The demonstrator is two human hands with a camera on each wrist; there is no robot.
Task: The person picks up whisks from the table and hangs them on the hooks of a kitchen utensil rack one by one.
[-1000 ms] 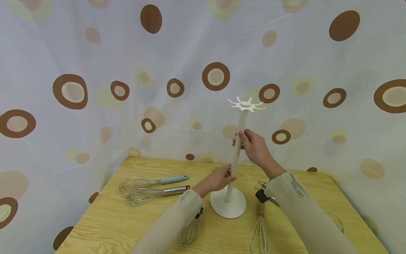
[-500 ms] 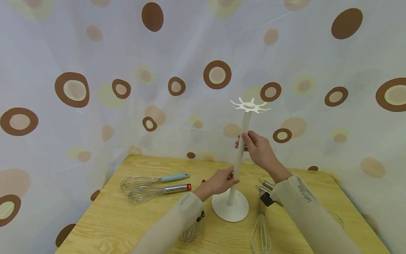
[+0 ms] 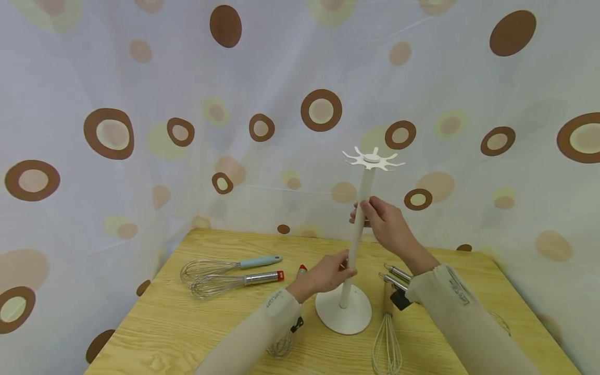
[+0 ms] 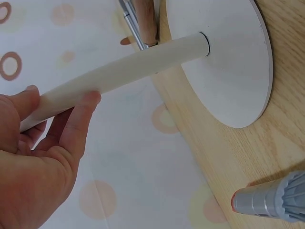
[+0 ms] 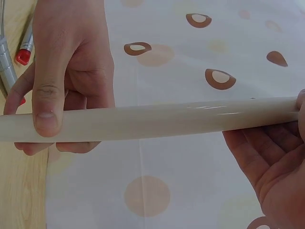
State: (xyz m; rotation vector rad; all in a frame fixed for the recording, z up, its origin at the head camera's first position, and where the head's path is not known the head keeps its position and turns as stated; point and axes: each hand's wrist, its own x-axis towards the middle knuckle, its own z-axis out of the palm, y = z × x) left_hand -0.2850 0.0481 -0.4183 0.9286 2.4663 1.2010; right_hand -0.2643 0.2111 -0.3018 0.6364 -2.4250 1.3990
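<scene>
A white stand (image 3: 358,234) with a round base (image 3: 344,319) and a hooked crown (image 3: 373,159) on top leans slightly right in the head view. My left hand (image 3: 329,272) grips its pole low down, thumb on the near side and fingers behind. Higher up, my right hand (image 3: 386,223) holds the same pole below the crown. Both hands show around the pole (image 5: 167,119) in the right wrist view. In the left wrist view the pole meets the base (image 4: 233,71), which is close over the wooden table.
Two whisks lie at the left, one with a blue handle (image 3: 260,261), one with a steel handle (image 3: 262,278). A wood-handled whisk (image 3: 387,333) and steel handles (image 3: 396,281) lie to the right. Another whisk (image 3: 282,345) is partly under my left arm. A dotted curtain (image 3: 281,67) hangs behind the table (image 3: 154,312).
The stand has shifted slightly right and toward me, with both hands moving along on the pole. More of the red-tipped whisk handle behind my left hand now shows.
</scene>
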